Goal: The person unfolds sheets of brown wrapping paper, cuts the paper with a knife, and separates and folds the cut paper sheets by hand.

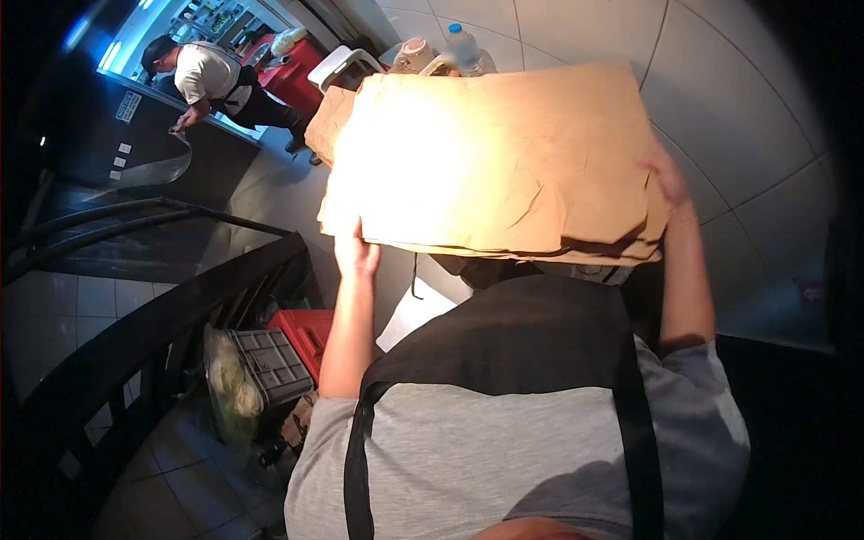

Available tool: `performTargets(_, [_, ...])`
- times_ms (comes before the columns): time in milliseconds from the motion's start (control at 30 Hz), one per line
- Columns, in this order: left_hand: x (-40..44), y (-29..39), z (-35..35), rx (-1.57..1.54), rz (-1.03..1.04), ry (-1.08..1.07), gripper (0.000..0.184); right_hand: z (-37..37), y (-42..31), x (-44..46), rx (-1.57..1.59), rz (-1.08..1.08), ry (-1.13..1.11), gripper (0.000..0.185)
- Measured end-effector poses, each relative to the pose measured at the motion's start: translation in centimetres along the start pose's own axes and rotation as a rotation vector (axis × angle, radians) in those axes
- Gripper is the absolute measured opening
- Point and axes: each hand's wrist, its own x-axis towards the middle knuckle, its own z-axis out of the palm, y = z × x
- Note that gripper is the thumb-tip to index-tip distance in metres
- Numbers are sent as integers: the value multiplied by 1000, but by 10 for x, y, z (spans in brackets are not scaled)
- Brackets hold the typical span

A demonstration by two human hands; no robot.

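Observation:
A thick stack of brown paper sheets or flat bags (576, 153) spans the space in front of my chest, its layers uneven along the near edge. Bright light washes out its left half. My left hand (357, 250) grips the near left corner, with fingers partly lost in the glare. At the right edge, my right hand (668, 180) is closed on the stack, some of its fingers hidden behind the paper. Whether the sheets are plain paper or bags, I cannot tell.
Behind the stack stand a water bottle (463, 47), a tub (414, 52) and a white chair (345, 67). A dark railing (171, 315) runs along the left, near a grey crate (273, 367) and a red crate (306, 333). Another person (216, 76) stands by a doorway.

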Motion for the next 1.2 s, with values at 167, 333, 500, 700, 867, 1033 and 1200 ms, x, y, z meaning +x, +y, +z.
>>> performTargets(167, [-58,-45,45,98,174,-47,42,88,-89,57,-512,-182,-34,70])
performTargets(333, [-78,-72,37,30,147,-6,39,217,-60,123,-865,-292,-286,81])
performTargets(500, [-101,-71,52,-5,117,24,47,355,45,151,-1397,-308,-637,46])
performTargets(700, [-93,-62,34,299,318,43,87,382,128,131,-1604,-293,-747,51])
performTargets(867, [-65,-35,4,224,-12,-117,100,380,139,128,-1626,-354,-769,55])
performTargets(1033, [-60,-12,22,455,-95,-307,86,355,100,140,-1491,-472,-746,60])
performTargets(1200, [-68,-4,16,609,-261,-561,74,257,-50,141,-940,-779,-697,65])
